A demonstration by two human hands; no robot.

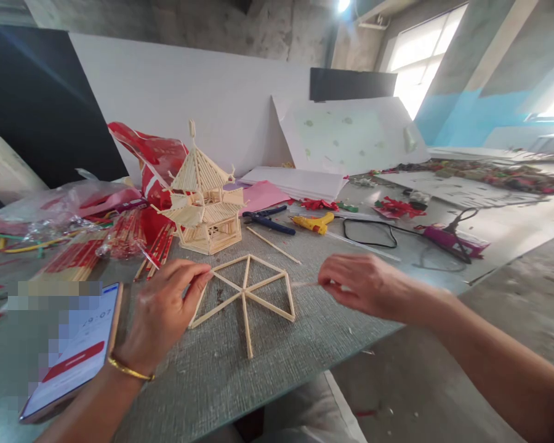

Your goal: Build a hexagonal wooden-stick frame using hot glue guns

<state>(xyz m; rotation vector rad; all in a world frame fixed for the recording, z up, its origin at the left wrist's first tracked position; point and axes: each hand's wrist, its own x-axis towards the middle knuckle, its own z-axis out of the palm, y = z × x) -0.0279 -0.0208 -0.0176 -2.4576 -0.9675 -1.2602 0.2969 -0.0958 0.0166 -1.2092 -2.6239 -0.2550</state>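
A hexagonal frame of wooden sticks [246, 320] lies flat on the table, with spokes meeting at its centre; its lower edges have no sticks along them. My left hand [168, 307] is closed in a pinch on the frame's upper-left corner. To the right of the frame, my right hand [362, 286] hovers with fingers pinched together. A thin pale strip [305, 284], blurred, runs from its fingertips toward the frame; whether it is a stick or a glue thread I cannot tell. Behind the frame stands a pagoda model [207, 209] made of sticks.
Pliers [270, 218] and a yellow glue gun [313, 223] lie beyond the frame, near a loose stick [273, 245]. Bundles of red-printed sticks [124, 237] are at left, and a phone [76, 357] lies by my left forearm. White boards [351, 132] lean behind. The table edge [305, 379] is close.
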